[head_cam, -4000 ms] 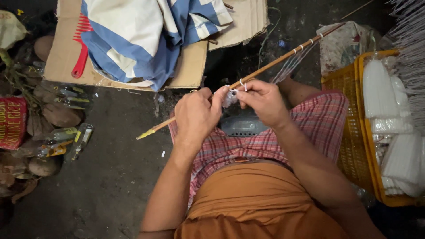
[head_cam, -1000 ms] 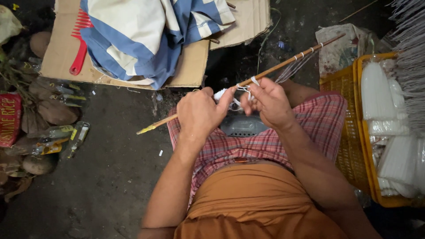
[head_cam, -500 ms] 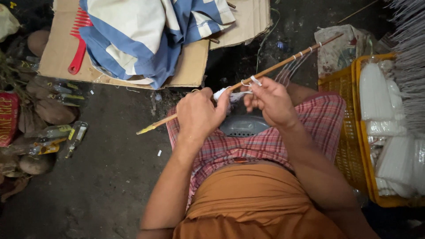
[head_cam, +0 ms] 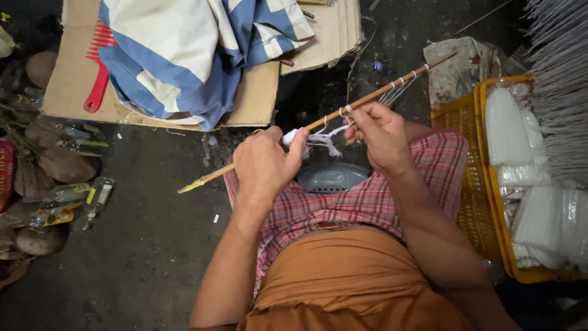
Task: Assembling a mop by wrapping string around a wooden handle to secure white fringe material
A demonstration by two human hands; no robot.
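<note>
Dark floor — stick (head_cam: 257,154) between 2 hands

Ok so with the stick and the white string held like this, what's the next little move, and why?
Probably draw the white string snug with the right hand while the left hand steadies the stick. The string hangs slack between the hands, its loop at the right fingertips looks loose on the stick, and earlier wraps further up sit tight.
</note>
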